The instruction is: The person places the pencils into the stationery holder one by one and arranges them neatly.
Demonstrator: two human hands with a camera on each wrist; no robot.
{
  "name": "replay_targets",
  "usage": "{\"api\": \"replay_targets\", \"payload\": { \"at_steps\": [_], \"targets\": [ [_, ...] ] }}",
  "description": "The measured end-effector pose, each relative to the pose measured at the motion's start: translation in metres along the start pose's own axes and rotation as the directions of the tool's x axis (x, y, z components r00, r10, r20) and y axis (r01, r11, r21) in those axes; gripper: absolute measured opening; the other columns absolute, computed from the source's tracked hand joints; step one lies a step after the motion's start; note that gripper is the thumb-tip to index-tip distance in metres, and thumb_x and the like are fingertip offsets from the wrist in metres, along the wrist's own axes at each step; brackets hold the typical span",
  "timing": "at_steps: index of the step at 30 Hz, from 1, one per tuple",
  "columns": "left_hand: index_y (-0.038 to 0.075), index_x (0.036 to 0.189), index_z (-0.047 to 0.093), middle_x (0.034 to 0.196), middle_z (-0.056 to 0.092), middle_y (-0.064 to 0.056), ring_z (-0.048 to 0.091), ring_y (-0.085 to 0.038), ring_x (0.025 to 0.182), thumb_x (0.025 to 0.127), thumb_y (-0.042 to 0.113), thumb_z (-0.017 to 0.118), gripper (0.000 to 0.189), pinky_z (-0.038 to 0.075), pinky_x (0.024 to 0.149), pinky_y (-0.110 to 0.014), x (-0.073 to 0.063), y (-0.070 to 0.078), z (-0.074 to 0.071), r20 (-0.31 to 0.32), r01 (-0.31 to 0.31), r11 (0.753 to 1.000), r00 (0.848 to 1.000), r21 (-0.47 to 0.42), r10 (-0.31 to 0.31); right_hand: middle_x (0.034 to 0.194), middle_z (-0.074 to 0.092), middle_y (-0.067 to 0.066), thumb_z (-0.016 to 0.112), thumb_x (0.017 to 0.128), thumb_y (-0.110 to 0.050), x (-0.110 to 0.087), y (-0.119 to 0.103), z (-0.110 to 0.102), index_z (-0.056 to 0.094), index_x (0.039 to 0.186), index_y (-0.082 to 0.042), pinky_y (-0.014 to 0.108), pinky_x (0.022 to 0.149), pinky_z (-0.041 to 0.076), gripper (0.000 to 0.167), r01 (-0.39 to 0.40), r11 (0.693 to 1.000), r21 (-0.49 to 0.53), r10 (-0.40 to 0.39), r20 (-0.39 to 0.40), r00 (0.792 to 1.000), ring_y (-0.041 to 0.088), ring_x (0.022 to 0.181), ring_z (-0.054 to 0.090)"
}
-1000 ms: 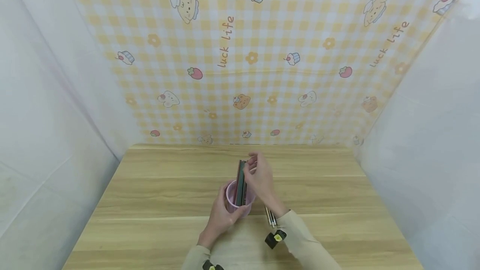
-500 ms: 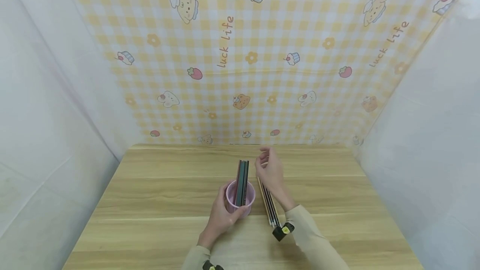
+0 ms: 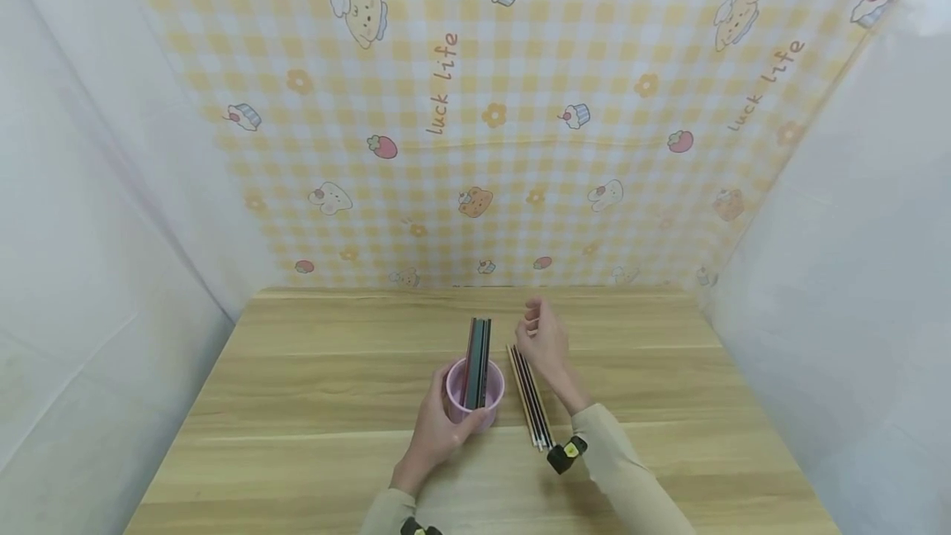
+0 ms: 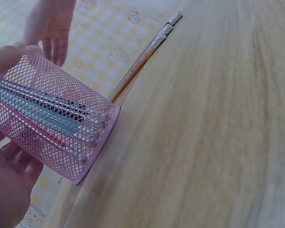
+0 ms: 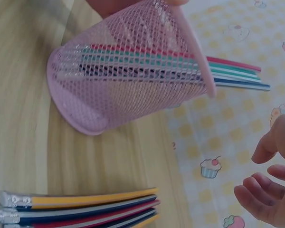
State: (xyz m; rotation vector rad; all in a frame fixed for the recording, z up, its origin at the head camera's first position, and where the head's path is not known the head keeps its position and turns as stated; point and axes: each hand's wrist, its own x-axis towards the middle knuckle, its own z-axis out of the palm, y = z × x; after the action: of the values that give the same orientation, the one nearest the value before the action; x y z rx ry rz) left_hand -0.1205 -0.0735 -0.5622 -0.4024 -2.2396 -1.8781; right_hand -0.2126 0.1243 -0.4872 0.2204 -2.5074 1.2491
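While the pink mesh pencil cup (image 5: 128, 102) is being gripped by the left hand (image 3: 437, 428), the fingers are being clamped round its left side and the thumb is being pressed to the near side, close to the rim. The cup is being held upright on the wood-grain surface (image 3: 319, 395), well in from the far edge and from both side edges. Inside it, a bundle of pencils (image 3: 479, 353) with red, green and dark barrels is being contained, with the upper ends being shown above the rim and some inner wall being seen on either side.

Just to the right, past a narrow strip of surface, a row of loose pencils (image 3: 529, 399) is being supported flat, with silver ferrules being turned to the near end. By their far ends, the right hand (image 3: 544, 343) is being held in the air, its fingers being loosely bent, with a gap being left between thumb and fingertips. Near the ferrules a black wristband (image 3: 567, 454) is being worn; whether they are being touched cannot be told.

Wide stretches of surface are being seen toward both side edges. The far edge is being met by a yellow checked cloth (image 3: 404, 81), and the sides are being flanked by white sheets (image 3: 96, 229).
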Motion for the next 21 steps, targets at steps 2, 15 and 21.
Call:
{"api": "replay_targets", "payload": {
  "at_steps": [2, 15, 21],
  "targets": [
    [0.001, 0.147, 0.043, 0.139, 0.058, -0.018, 0.059, -0.035, 0.125, 0.076, 0.011, 0.087, 0.084, 0.050, 0.108, -0.051, 0.000, 0.007, -0.001, -0.004, -0.007, 1.000, 1.000, 0.002, 0.007, 0.101, 0.063, 0.021, 0.063, 0.087, 0.003, -0.001, 0.006, 0.000, 0.055, 0.122, 0.006, 0.040, 0.075, 0.062, 0.036, -0.014, 1.000, -0.017, 0.014, 0.021, 1.000, 0.032, 0.086, 0.067],
    [0.008, 0.148, 0.042, 0.142, 0.056, -0.012, 0.058, -0.032, 0.127, 0.076, 0.013, 0.088, 0.086, 0.049, 0.110, -0.050, 0.000, -0.010, 0.001, 0.004, 0.018, 1.000, 1.000, -0.010, -0.017, 0.101, 0.060, 0.020, 0.063, 0.083, -0.002, -0.009, 0.039, 0.003, 0.057, 0.122, 0.006, 0.043, 0.075, 0.056, 0.040, -0.170, 0.977, -0.132, 0.184, 0.103, 0.977, 0.031, 0.089, 0.060],
    [0.013, 0.148, 0.042, 0.143, 0.056, -0.009, 0.057, -0.030, 0.127, 0.077, 0.021, 0.088, 0.085, 0.049, 0.111, -0.045, 0.000, -0.006, 0.001, 0.015, 0.022, 1.000, 1.000, -0.011, -0.022, 0.100, 0.063, 0.020, 0.064, 0.084, -0.001, -0.016, 0.049, 0.007, 0.056, 0.120, 0.004, 0.044, 0.076, 0.058, 0.037, -0.183, 0.967, -0.177, 0.207, 0.128, 0.970, 0.031, 0.087, 0.061]
  ]
}}
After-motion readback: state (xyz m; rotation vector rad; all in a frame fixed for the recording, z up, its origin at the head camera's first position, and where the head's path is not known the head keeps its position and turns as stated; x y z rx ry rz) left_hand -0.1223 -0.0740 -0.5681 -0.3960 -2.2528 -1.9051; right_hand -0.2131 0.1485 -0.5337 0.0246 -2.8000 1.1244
